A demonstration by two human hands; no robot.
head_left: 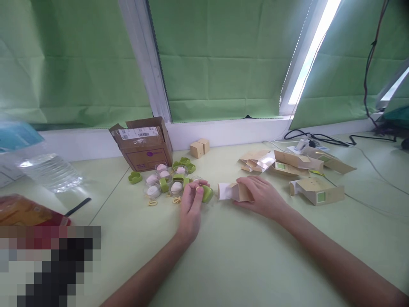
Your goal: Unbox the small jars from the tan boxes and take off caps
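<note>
My left hand [191,209] pinches a small green item [207,194] with rounded edges; its exact kind is not clear. Facing it, my right hand [260,196] grips a small brown cardboard box [242,192], with a white flap or paper insert [225,191] sticking out of its left end. A small gap lies between the green item and the white part. Left of my left hand sit several clear plastic holders with white, egg-like pieces [176,187], along with green clover-shaped pieces [135,177] and small yellow loops [152,203].
A brown carton [143,145] stands open behind the pieces, with two small closed boxes [200,148] to its right. Opened, flattened boxes [316,190] lie at the right near black cables [319,138]. A water bottle [49,170] and a red packet [32,211] are at left.
</note>
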